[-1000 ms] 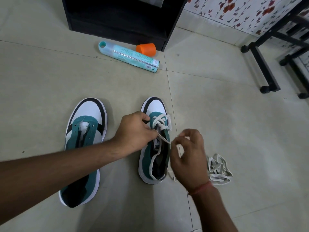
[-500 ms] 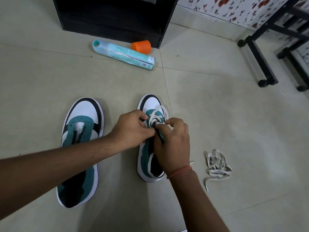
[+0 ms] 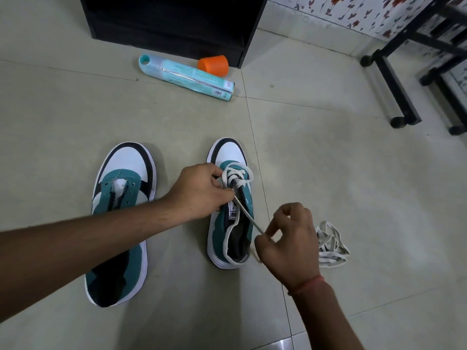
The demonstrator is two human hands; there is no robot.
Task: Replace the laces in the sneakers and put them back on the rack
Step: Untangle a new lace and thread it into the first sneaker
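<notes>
sneaker (image 3: 231, 205) toe pointing away, hands (image 3: 288, 238) pinching lace (image 3: 249, 214)

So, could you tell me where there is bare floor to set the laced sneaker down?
Bare tile lies right of the lace pile, toward the black frame, and left of the unlaced sneaker. Between the sneakers it is crowded.

A: Pretty dim, soft indoor light, kinda greenish. Faint shadows on the floor (image 3: 328, 173) beside the shoes.

B: Yeah, wide-angle bends the edges, corners look softer, center's sharp.
</notes>
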